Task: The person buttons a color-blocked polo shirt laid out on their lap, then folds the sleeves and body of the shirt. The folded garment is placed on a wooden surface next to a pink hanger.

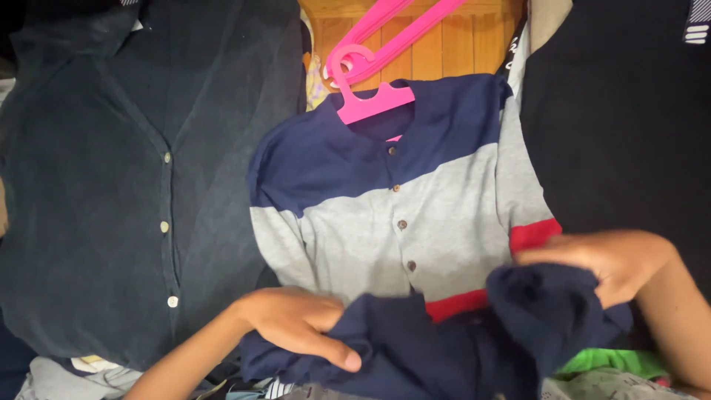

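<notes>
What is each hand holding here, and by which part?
Both hands hold the striped shirt by its navy lower part, folded upward. The left hand presses the bunched hem at lower left; the right hand has its grip on the raised fold at right.

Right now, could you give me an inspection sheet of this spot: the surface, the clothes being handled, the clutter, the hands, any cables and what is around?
Surface: hidden under laid-out clothes; none of it shows.
Job's things: striped shirt, navy, grey and red bands, buttoned, on a pink hanger; its navy lower part is bunched up.
Clutter: dark button-front shirt on one side, black garment on the other, green fabric at the bottom edge, spare pink hangers above.
Grippers: left hand and right hand each grip the bunched navy cloth.
Cables: nothing seen.
Surroundings: wooden panel behind the hangers.
</notes>
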